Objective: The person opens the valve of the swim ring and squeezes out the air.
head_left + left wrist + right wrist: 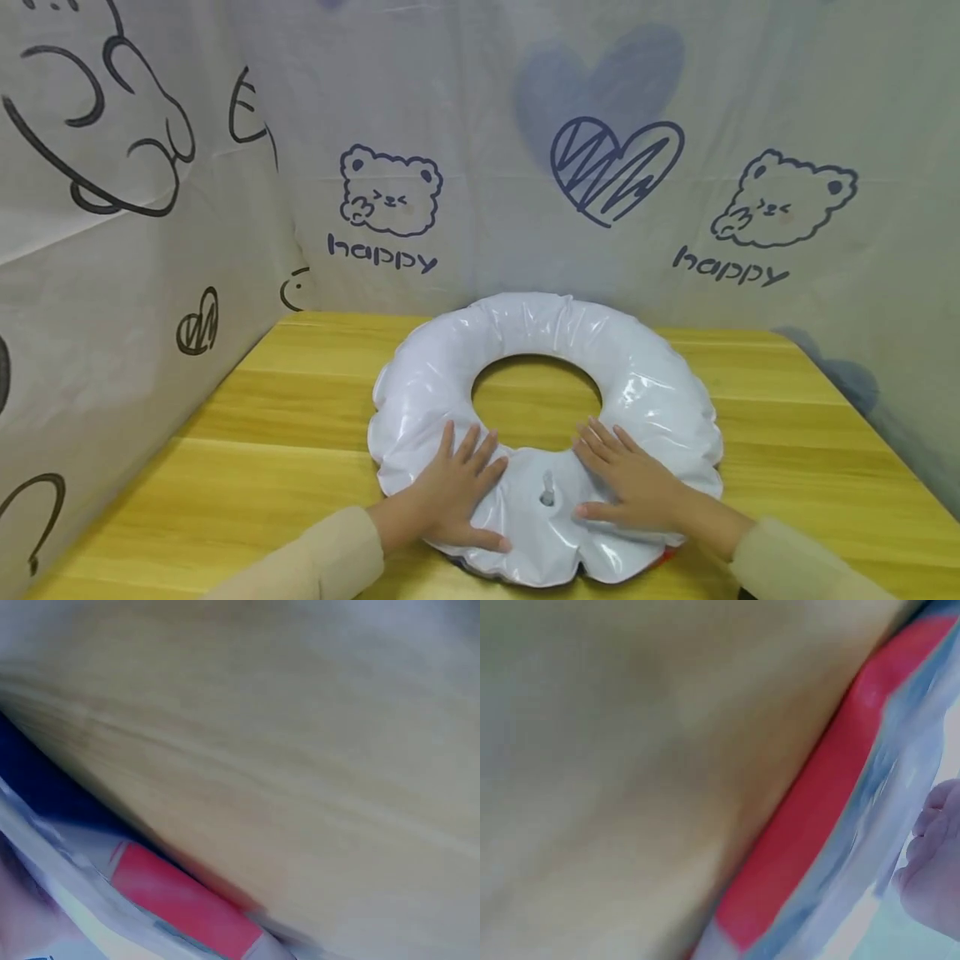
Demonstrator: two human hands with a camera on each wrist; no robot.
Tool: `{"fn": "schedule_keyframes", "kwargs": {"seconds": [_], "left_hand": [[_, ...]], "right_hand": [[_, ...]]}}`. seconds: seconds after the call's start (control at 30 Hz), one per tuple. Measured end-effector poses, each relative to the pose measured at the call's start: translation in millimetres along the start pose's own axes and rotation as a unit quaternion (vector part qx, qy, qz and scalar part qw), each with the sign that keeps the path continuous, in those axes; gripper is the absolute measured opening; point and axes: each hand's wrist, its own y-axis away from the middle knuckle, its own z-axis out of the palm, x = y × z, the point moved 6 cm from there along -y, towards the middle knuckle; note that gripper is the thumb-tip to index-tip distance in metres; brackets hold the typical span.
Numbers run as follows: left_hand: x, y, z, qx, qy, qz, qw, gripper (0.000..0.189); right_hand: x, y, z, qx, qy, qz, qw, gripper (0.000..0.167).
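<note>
A white inflatable swim ring [450,358] lies flat on the wooden table, puffed up with wrinkles along its seams. My left hand [459,492] rests on its near left part, fingers spread. On the near right part lies my right hand [637,487], its fingers straight and pointing inward. Between the two hands a clear air valve [548,492] sticks up from the ring. Both wrist views show the ring's underside edge, with a red patch [184,900] and dark blue on the left, and a red band [810,825] on the right.
The yellow wood-grain table [285,417] extends around the ring. Behind it hangs a pale cloth [480,208] printed with bears, hearts and the word "happy". Another printed cloth [120,292] closes off the left side.
</note>
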Motion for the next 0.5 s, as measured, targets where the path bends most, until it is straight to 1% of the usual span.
{"fn": "schedule_keyframes", "kwargs": {"seconds": [0.07, 0.13, 0.23, 0.33, 0.43, 0.5], "left_hand": [[1.0, -0.2, -1.9, 0.008, 0.036, -0.002, 0.9993, 0.097], [3.1, -1.4, -3.4, 0.015, 0.079, -0.006, 0.9967, 0.098], [9.1, -3.7, -3.9, 0.015, 0.129, -0.007, 0.9915, 0.1], [16.1, -6.0, -0.2, 0.0, 0.136, -0.013, 0.9907, 0.101], [20.8, -8.2, 4.6, -0.018, 0.117, -0.026, 0.9926, 0.102], [22.5, -9.3, 6.3, -0.024, 0.101, -0.034, 0.994, 0.103]], "right_hand": [[-8.6, -0.1, 0.6, -0.001, -0.046, -0.001, 0.999, 0.087], [-15.0, -0.5, 4.8, -0.023, -0.09, 0.015, 0.9955, 0.09], [-22.3, -1.8, 11.1, -0.05, -0.119, 0.029, 0.9912, 0.094], [-25.5, -2.5, 16.1, -0.068, -0.126, 0.041, 0.9889, 0.095], [-26.7, -2.4, 20.2, -0.078, -0.12, 0.04, 0.9889, 0.096], [-27.3, -2.4, 23.0, -0.08, -0.109, 0.032, 0.9904, 0.096]]}}
